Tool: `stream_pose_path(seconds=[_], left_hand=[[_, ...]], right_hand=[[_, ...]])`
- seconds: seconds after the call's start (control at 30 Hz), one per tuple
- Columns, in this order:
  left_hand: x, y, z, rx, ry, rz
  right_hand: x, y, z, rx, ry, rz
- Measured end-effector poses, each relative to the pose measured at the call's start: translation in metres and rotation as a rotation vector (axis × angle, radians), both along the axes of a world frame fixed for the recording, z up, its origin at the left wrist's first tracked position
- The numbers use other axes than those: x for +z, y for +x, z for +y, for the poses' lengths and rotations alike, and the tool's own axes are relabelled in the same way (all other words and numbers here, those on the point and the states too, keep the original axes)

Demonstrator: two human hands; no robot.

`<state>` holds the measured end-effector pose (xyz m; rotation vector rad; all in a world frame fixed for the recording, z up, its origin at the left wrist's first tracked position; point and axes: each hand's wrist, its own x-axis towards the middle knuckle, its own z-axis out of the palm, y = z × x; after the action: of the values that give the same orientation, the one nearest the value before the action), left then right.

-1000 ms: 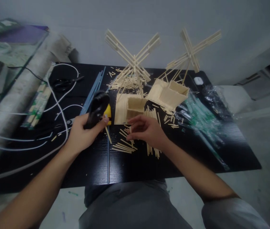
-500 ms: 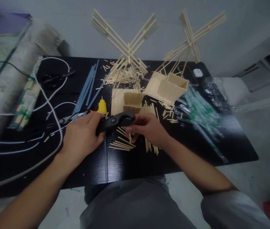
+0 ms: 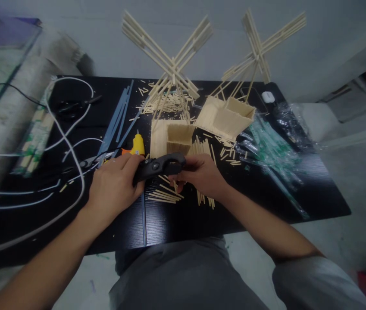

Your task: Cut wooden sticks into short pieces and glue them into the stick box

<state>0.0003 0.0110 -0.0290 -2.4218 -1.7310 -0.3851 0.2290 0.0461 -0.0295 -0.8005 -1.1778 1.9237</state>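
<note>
My left hand (image 3: 114, 183) is closed around the handles of black pruning shears (image 3: 158, 166), whose curved jaws point right. At the jaws' tip, my right hand (image 3: 204, 174) pinches a thin wooden stick (image 3: 175, 186), its lower end showing below the fingers. Whether the jaws touch the stick is hidden. Cut sticks (image 3: 164, 198) lie fanned out beneath the shears, and a bundle of longer sticks (image 3: 201, 147) lies partly under my right hand. Just behind stands a windmill-like stick model (image 3: 174, 71) on a wooden base (image 3: 158, 134) with an open box.
A yellow glue gun (image 3: 138, 144) lies beyond my left hand. A second windmill model (image 3: 257, 56) stands back right, near clear and green plastic wrappers (image 3: 273, 146). White cables (image 3: 69, 150), blue-grey strips (image 3: 118, 114) and wrapped sticks (image 3: 37, 137) cover the left of the black table (image 3: 176, 228).
My left hand and the shears have shifted slightly right, so the jaws now overlap the fingertips of my right hand more. My right hand has barely moved.
</note>
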Motion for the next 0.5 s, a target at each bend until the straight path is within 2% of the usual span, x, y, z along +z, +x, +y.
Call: stream_pose_path(seconds=[0.3, 0.4, 0.5], left_hand=[[-0.0026, -0.0013, -0.0003, 0.023, -0.081, -0.037], [0.0009, -0.0011, 0.0025, 0.036, -0.124, -0.198], [0.0051, -0.0016, 0.008, 0.086, -0.205, -0.483]], right_hand=[[-0.0029, 0.001, 0.0009, -0.014, 0.006, -0.056], [-0.002, 0.0001, 0.0015, -0.029, -0.018, -0.058], [-0.0025, -0.0003, 0.0016, -0.026, -0.028, -0.063]])
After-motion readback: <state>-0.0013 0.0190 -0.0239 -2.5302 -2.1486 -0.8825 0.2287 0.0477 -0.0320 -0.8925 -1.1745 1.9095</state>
